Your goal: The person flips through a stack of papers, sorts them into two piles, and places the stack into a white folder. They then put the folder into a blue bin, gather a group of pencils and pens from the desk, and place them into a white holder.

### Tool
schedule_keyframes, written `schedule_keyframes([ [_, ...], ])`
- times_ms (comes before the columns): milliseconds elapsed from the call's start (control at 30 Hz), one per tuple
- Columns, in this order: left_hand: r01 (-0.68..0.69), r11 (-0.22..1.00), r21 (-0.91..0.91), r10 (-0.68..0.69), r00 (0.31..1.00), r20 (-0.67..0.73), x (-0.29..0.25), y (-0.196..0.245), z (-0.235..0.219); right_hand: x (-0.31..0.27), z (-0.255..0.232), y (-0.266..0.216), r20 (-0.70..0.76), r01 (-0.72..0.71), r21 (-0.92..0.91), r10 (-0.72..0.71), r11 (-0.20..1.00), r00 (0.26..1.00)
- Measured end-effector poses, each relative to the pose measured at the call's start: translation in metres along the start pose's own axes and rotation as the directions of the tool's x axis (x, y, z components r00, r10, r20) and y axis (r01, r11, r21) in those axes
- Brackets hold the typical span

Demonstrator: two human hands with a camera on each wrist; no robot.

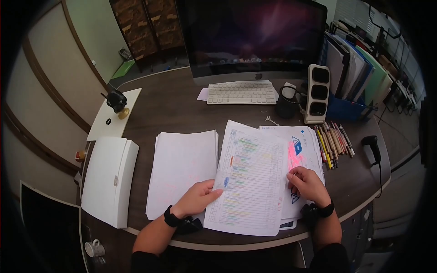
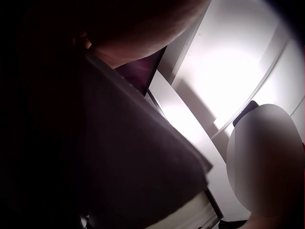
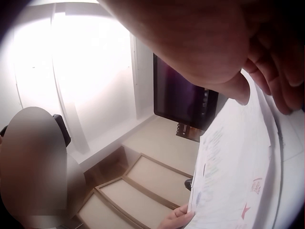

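A printed table sheet [image 1: 250,182] with coloured highlighter marks is tilted up over the desk. My left hand [image 1: 198,199] holds its left edge, thumb on the front. At its right edge, my right hand [image 1: 307,184] has curled fingers; in the right wrist view the thumb [image 3: 236,90] lies at the near side of the paper and the fingers beyond its edge. To the left lies a stack of white paper [image 1: 182,173]. Under the right hand is another pile of papers [image 1: 309,159] with blue print and pink highlighting. The left wrist view is dark, with the sheet's back [image 2: 143,143] filling its middle.
Behind the papers are a keyboard [image 1: 241,93], a monitor [image 1: 255,36], a black cup [image 1: 287,107] and a remote-holder-like stand [image 1: 317,93]. Pens and pencils [image 1: 334,141] lie right, near a black handheld scanner [image 1: 372,148]. A white box-shaped device [image 1: 109,182] stands left.
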State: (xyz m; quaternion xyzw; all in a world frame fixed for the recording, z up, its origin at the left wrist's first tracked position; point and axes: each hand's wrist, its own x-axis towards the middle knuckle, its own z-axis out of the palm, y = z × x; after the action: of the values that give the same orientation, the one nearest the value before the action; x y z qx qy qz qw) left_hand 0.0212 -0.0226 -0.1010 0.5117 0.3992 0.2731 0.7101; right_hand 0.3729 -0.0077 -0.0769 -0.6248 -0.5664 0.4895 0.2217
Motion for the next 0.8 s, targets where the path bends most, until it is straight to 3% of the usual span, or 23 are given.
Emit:
schedule_keyframes([
  [167, -0.083, 0.995, -0.056, 0.076, 0.989, -0.125, -0.026, 0.026, -0.022, -0.005, -0.002, -0.004, 0.024, 0.02, 0.099, -0.022, 0.995, 0.999],
  [300, -0.234, 0.971, -0.044, 0.204, 0.911, -0.359, -0.056, 0.039, -0.054, -0.007, -0.008, -0.001, -0.023, 0.057, 0.063, -0.055, 0.996, 0.998],
  [500, -0.106, 0.994, -0.007, 0.093, 0.894, -0.438, -0.1, 0.023, -0.098, -0.008, -0.007, 0.001, -0.07, 0.109, -0.04, -0.111, 0.993, 0.991],
  [633, -0.028, 1.0, -0.006, 0.022, 0.883, -0.469, -0.108, 0.009, -0.103, -0.007, -0.007, 0.003, -0.086, 0.16, -0.116, -0.171, 0.98, 0.982],
  [800, -0.022, 1.0, -0.002, 0.018, 0.888, -0.459, -0.107, 0.002, -0.103, -0.007, -0.007, 0.005, -0.109, 0.171, -0.141, -0.187, 0.975, 0.976],
])
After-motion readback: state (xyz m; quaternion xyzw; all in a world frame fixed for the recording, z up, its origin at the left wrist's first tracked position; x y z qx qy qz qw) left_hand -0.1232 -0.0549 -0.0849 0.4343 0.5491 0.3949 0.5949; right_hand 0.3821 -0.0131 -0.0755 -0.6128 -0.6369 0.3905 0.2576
